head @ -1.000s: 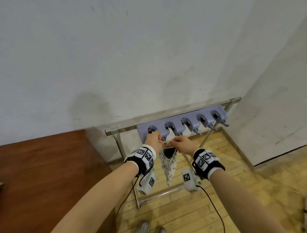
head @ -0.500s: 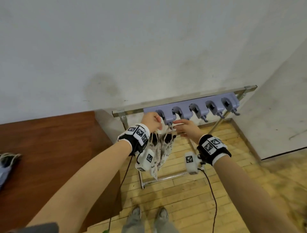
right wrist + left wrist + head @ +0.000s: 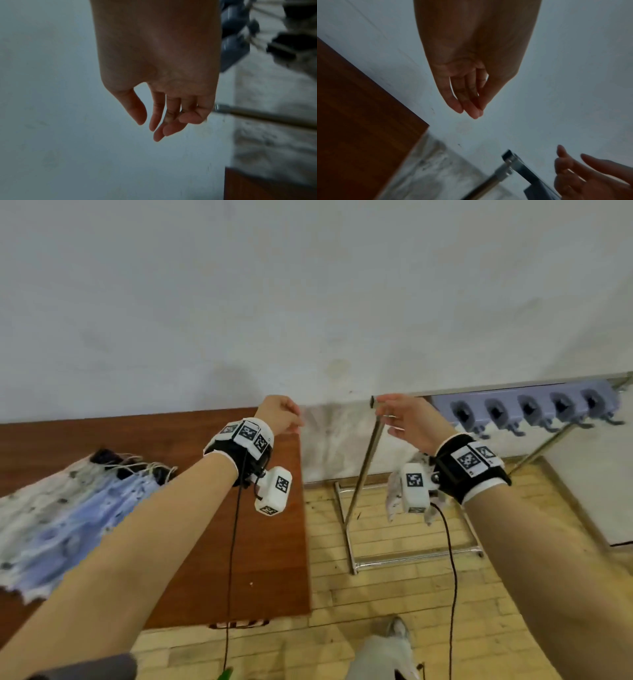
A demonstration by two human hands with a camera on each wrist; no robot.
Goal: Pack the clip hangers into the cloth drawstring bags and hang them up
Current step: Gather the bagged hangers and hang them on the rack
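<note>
Several patterned white and blue drawstring bags (image 3: 65, 515) lie in a pile on the brown table (image 3: 270, 553), dark clip hangers poking from their mouths. One patterned bag (image 3: 392, 497) hangs from the left end of the purple hook rack (image 3: 527, 409), mostly hidden behind my right wrist; the right wrist view shows it blurred (image 3: 298, 54). My left hand (image 3: 291, 419) hovers over the table's far right corner, fingers loosely together and empty (image 3: 471, 111). My right hand (image 3: 387, 419) hovers by the rack's left end, fingers relaxed and empty (image 3: 154, 128).
The hook rack sits on a metal stand (image 3: 363, 484) against the white wall (image 3: 308, 302). The remaining hooks (image 3: 561, 419) to the right carry nothing. The stand's base bar (image 3: 411, 559) and my feet are on the wooden floor.
Both hands let go of the bag at the rack's leftmost hook and drew away to the left. The bag stays hanging. My view swung left, bringing the table's bags into sight.
</note>
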